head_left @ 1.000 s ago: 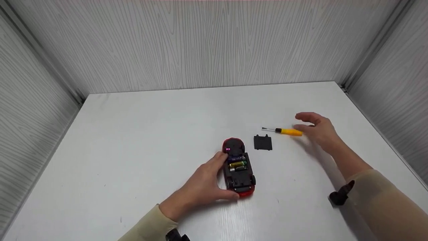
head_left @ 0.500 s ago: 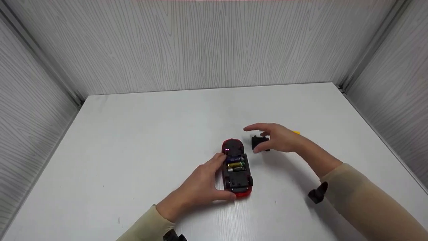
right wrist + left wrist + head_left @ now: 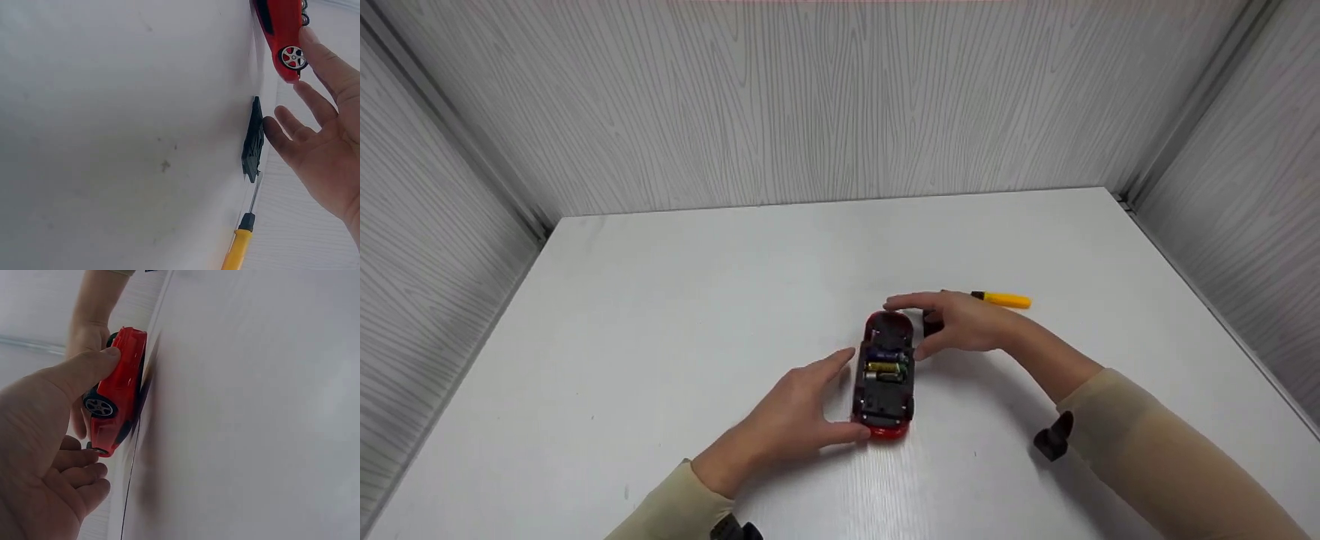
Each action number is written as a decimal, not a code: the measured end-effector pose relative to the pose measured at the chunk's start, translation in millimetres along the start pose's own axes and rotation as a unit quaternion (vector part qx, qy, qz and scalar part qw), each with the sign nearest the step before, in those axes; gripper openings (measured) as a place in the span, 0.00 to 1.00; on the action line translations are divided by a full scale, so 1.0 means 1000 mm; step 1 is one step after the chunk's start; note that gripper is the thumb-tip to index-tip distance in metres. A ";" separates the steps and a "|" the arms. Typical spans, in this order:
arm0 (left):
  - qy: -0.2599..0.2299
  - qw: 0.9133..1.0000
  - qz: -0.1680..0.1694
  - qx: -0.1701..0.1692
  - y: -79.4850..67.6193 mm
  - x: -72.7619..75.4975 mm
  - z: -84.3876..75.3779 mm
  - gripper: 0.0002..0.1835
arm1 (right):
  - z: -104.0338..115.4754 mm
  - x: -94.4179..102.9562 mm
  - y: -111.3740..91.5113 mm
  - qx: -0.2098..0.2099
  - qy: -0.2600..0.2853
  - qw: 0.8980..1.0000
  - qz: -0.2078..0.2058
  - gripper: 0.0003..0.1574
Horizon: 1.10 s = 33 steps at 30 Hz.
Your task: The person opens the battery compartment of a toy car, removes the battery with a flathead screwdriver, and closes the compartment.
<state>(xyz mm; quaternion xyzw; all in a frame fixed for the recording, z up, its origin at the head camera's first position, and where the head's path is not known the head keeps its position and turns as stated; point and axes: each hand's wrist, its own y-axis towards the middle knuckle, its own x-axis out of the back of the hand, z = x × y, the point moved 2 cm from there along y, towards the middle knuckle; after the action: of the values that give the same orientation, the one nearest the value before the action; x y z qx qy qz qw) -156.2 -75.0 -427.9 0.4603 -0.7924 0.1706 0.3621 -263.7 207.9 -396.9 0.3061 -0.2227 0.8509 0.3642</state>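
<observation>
A red toy car (image 3: pixel 885 409) lies upside down on the white table, its black underside facing up and several batteries (image 3: pixel 884 367) showing in the uncovered compartment. My left hand (image 3: pixel 791 416) is at its left side: the thumb reaches the rear corner, while the index finger stands slightly off the car. Over on the right, my right hand (image 3: pixel 971 322) spans the car's front end, thumb on the side and index finger at the nose. Beneath that hand lies a black battery cover (image 3: pixel 254 140), partly hidden in the head view.
A yellow-handled screwdriver (image 3: pixel 1006 300) lies on the table behind the right hand, its shaft partly hidden. White wood-grain panels (image 3: pixel 810 105) enclose the table (image 3: pixel 675 300) at the back and both sides.
My right hand has come left from beside the screwdriver, past the battery cover, to the car's front. The left fingers have loosened and drawn back a little. The car has turned slightly.
</observation>
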 end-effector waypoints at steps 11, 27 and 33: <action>-0.015 1.000 -0.010 -0.025 -0.007 0.002 -0.002 0.44 | 0.001 -0.005 -0.004 0.006 -0.012 1.000 -0.009 0.46; 0.054 0.995 -0.078 -0.014 -0.001 -0.010 -0.015 0.52 | -0.002 -0.013 -0.015 0.031 -0.012 0.997 -0.064 0.45; 0.040 0.996 -0.075 -0.013 -0.004 -0.003 -0.010 0.49 | -0.004 -0.013 -0.020 0.031 0.003 0.997 -0.070 0.44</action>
<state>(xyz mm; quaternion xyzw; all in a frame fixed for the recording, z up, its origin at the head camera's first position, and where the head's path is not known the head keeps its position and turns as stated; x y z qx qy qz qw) -147.7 -69.1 -423.1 0.5065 -0.7429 0.1511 0.4108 -243.3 217.1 -405.4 0.3291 -0.1731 0.8309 0.4138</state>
